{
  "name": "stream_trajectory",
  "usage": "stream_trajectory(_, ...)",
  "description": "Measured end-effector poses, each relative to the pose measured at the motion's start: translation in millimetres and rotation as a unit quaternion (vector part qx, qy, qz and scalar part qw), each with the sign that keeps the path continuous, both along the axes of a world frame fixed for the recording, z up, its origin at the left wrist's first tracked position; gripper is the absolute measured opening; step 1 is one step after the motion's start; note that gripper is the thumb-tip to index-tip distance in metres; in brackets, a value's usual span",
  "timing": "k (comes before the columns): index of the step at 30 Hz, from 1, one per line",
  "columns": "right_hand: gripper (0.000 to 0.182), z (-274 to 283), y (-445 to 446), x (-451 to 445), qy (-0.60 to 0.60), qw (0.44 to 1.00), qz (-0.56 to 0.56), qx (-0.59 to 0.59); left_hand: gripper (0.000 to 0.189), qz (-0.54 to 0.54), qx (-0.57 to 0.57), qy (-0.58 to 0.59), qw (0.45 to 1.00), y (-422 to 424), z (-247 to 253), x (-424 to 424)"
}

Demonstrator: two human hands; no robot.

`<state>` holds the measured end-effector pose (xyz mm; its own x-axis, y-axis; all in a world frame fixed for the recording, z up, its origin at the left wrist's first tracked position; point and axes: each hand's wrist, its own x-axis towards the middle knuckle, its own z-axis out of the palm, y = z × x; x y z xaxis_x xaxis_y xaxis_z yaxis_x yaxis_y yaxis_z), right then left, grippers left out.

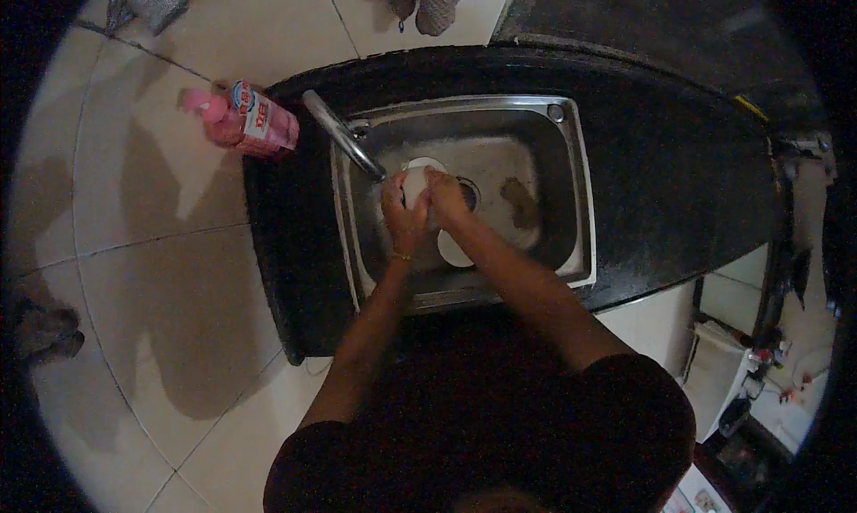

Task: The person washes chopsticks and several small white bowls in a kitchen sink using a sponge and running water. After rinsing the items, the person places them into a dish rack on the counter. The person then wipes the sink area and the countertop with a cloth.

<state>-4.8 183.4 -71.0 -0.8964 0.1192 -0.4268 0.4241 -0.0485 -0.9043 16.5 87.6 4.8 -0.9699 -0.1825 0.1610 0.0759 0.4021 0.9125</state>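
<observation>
Both of my hands are over the left part of a stainless steel sink (584, 198), around a white rounded dish, likely a bowl (420, 171). My left hand (404, 211) grips its near left side, and my right hand (445, 195) is on its right side. Close above and left of them ends the spout of a chrome faucet (343, 136). Another white round dish (456, 250) lies in the sink below my hands, partly hidden by my right forearm. The drain (470, 193) shows just right of my right hand. A brownish thing (517, 198), too blurred to name, lies on the sink floor.
A black countertop (669, 171) surrounds the sink. Pink pump bottles (268, 128) with labels stand at its left back corner, by the tiled wall (167, 245). Cloth-like items (442, 4) hang at the top. On the far right are a white cabinet-like thing (716, 372) and blurred small objects.
</observation>
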Motion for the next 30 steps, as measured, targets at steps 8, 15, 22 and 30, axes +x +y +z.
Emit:
stream_trajectory(8,0.023,92,-27,16,0.132,0.842,0.332,0.405,0.037,0.027,0.551,-0.375,0.745,-32,-32,-1)
stream_trajectory(15,0.030,49,14,30,0.356,0.610,0.519,0.481,0.041,-0.050,0.443,-0.423,0.788,-62,-36,6)
stream_trajectory(22,0.051,84,62,15,0.361,0.876,0.216,0.233,0.041,-0.115,0.340,-0.349,0.866,-95,-34,-11)
stream_trajectory(30,0.046,64,-6,11,0.065,0.973,0.072,0.208,0.034,-0.102,0.196,-0.244,0.944,-48,-100,3)
